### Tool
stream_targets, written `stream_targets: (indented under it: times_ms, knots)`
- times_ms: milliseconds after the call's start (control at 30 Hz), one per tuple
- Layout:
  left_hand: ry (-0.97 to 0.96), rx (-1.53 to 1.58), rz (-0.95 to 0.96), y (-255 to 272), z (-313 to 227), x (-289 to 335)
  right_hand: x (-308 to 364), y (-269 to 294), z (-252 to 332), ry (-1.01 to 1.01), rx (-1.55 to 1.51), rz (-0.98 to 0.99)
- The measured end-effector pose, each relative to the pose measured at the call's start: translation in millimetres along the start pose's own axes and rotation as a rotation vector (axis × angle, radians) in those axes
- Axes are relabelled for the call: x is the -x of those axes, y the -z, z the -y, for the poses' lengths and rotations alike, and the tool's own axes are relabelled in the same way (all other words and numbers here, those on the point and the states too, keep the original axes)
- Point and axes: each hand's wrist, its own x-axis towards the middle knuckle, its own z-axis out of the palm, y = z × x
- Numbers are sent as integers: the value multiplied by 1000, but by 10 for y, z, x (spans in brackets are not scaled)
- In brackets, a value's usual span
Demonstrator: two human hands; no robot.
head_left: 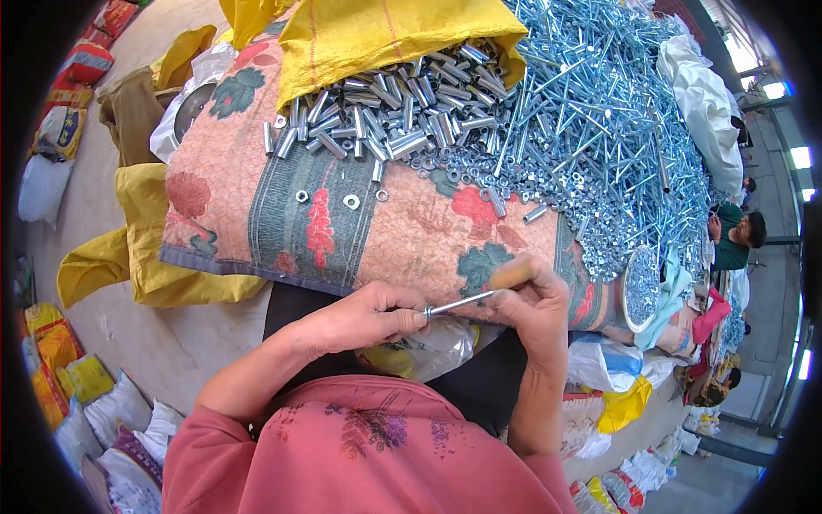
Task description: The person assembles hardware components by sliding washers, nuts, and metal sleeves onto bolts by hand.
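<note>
A long, thin silver bolt [462, 303] lies nearly level in front of my chest, its right end slightly higher. My left hand [370, 319] is closed around its left end, where a wider collar or washer shows beside the fingertips. At the other end, the thumb and fingers of my right hand [538, 307] pinch the bolt's tip; a tan cover wraps one finger. Whether a small nut sits inside that pinch, I cannot tell. Just beyond my hands is a flower-patterned padded cloth [419, 223], with a few loose nuts and washers [351, 201] on it.
Short metal sleeves [402, 103] spill from a yellow woven sack [394, 38]. Beside them rises a large heap of long bolts [599, 94], with small nuts [548, 193] along its near edge. An oval container [640, 287] of small parts stands right. Another person [736, 231] sits far right.
</note>
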Motion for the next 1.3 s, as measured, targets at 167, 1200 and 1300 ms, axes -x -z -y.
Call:
stream_targets:
  times_ms: [167, 1200, 1300]
  knots:
    - [-77, -1, 50, -19, -59, -77, 51, -295, -67, 79, 131, -18]
    - [-401, -234, -375, -258, 250, -236, 109, -139, -132, -46, 103, -82]
    - [-456, -316, -337, -239, 247, -223, 129, -78, -147, -91, 37, -29]
